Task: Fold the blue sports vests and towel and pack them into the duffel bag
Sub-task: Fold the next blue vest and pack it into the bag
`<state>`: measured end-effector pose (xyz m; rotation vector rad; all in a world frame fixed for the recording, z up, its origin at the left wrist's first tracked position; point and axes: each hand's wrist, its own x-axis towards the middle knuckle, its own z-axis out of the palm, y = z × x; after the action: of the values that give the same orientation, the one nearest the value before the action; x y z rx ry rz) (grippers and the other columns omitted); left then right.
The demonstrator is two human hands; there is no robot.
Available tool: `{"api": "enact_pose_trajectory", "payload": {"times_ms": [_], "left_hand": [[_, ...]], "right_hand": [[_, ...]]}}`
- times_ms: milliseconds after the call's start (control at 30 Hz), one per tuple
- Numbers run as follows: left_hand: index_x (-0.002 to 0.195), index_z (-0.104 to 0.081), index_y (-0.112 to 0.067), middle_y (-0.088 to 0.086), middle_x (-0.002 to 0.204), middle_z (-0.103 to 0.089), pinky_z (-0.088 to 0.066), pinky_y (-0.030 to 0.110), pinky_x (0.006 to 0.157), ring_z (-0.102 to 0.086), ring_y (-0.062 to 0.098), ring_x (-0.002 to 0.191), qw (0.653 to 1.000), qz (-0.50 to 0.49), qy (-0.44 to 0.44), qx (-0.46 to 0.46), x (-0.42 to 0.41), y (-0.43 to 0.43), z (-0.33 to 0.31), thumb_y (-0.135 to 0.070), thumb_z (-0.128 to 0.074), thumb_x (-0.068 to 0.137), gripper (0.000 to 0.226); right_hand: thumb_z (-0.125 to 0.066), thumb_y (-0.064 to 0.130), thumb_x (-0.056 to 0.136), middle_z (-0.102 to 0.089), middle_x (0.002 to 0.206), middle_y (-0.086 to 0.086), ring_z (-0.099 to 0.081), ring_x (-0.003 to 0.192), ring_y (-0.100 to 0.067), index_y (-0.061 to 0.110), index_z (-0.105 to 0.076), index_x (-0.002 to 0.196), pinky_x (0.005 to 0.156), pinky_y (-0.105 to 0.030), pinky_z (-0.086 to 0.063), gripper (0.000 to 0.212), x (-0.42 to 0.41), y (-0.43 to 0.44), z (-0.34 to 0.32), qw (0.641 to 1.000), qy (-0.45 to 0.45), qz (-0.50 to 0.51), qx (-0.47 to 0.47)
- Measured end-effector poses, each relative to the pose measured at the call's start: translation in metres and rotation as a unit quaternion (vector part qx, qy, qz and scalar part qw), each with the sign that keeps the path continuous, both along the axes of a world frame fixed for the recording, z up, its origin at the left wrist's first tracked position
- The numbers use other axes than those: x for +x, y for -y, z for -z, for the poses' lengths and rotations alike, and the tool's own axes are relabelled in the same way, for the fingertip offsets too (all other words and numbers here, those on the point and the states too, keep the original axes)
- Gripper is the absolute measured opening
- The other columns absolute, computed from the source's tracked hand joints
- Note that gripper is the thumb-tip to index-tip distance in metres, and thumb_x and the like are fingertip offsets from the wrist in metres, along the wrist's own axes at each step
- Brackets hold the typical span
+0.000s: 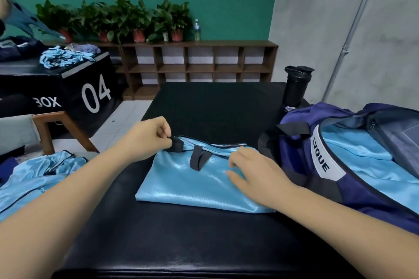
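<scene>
While the black padded bench (204, 244) carries everything, the navy duffel bag (367, 201) fills its right edge. The bag lies unzipped with its mouth facing up, and light blue cloth (353, 154) is already inside. A folded vest (188, 186) lies flat at the middle of the bench, with its long axis running left to right and its right end just beside the bag. More vests (34, 179) lie loose and unfolded at the left edge.

The left hand (145, 136) is at the vest's far left corner, where its fingers (164, 130) pinch the dark strap (175, 142). The right hand (251, 167) rests on the vest's right half with fingers (235, 176) spread loosely, holding nothing.

The bag lies to the right of both hands and the right hand is nearer, so it would likely lead the lift. The vest looks slippery, so the fold could come open if only one end is raised.
</scene>
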<state>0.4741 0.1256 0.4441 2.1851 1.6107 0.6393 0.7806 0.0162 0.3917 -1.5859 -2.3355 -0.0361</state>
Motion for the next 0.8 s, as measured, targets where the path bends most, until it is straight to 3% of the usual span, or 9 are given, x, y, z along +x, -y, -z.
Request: {"api": "enact_pose_trajectory", "payload": {"times_ms": [133,267,333,500,600,667,800], "left_hand": [[0.088,-0.069,-0.036,-0.021,0.085,-0.071,-0.057,0.031,0.074,-0.066,0.006,0.079,0.982,0.108,-0.130,-0.084,-0.010,0.026,-0.003,-0.036,-0.078,0.079,0.012],[0.096,-0.066,-0.046,-0.021,0.099,-0.068,-0.057,0.031,0.085,-0.065,0.004,0.092,0.949,0.191,-0.181,-0.172,-0.015,0.050,0.011,-0.056,-0.080,0.067,0.034],[0.097,-0.064,-0.047,-0.020,0.102,-0.064,-0.056,0.030,0.086,-0.062,0.002,0.096,0.947,0.201,-0.193,-0.159,-0.019,0.055,0.021,-0.054,-0.080,0.065,0.036],[0.089,-0.065,-0.039,-0.016,0.089,-0.067,-0.055,0.031,0.077,-0.063,0.005,0.083,0.951,0.217,-0.203,-0.088,-0.021,0.060,0.029,-0.025,-0.072,0.080,0.018],[0.089,-0.068,-0.039,-0.018,0.084,-0.072,-0.058,0.034,0.078,-0.066,0.004,0.076,0.941,0.220,-0.216,-0.137,-0.023,0.070,0.022,-0.028,-0.071,0.079,0.015],[0.092,-0.071,-0.039,-0.019,0.082,-0.072,-0.056,0.028,0.078,-0.063,0.001,0.071,0.921,0.243,-0.223,-0.205,-0.022,0.083,0.015,-0.031,-0.073,0.080,0.015],[0.097,-0.074,-0.036,-0.016,0.086,-0.071,-0.050,0.022,0.073,-0.058,-0.001,0.071,0.898,0.269,-0.204,-0.283,-0.016,0.107,0.006,-0.052,-0.072,0.082,0.022]], "right_hand": [[-0.050,0.062,0.102,-0.048,0.101,0.013,-0.049,0.097,-0.013,0.029,-0.053,0.104,0.080,-0.031,-0.040,0.033,-0.012,0.016,-0.002,0.998,0.012,-0.068,-0.002],[-0.047,0.075,0.097,-0.044,0.099,0.012,-0.048,0.095,-0.015,0.029,-0.053,0.104,0.077,-0.029,-0.032,0.047,-0.014,0.034,-0.003,0.991,0.071,-0.113,-0.019],[-0.048,0.070,0.097,-0.044,0.102,0.011,-0.048,0.096,-0.015,0.028,-0.052,0.105,0.077,-0.030,-0.034,0.043,-0.012,0.037,0.000,0.987,0.097,-0.126,-0.028],[-0.046,0.036,0.105,-0.044,0.102,0.009,-0.047,0.096,-0.018,0.026,-0.048,0.105,0.081,-0.039,-0.047,0.011,-0.009,0.038,0.002,0.985,0.094,-0.137,-0.056],[-0.049,0.030,0.102,-0.048,0.098,0.010,-0.047,0.092,-0.014,0.029,-0.047,0.100,0.080,-0.041,-0.048,0.003,-0.010,0.044,-0.007,0.980,0.081,-0.142,-0.110],[-0.055,0.029,0.095,-0.054,0.092,0.010,-0.050,0.088,-0.012,0.029,-0.048,0.092,0.079,-0.040,-0.049,0.007,-0.010,0.053,-0.013,0.973,0.046,-0.155,-0.166],[-0.065,0.044,0.096,-0.062,0.090,0.012,-0.057,0.091,-0.009,0.027,-0.058,0.087,0.081,-0.027,-0.049,0.020,-0.011,0.066,-0.017,0.961,-0.011,-0.166,-0.221]]}}
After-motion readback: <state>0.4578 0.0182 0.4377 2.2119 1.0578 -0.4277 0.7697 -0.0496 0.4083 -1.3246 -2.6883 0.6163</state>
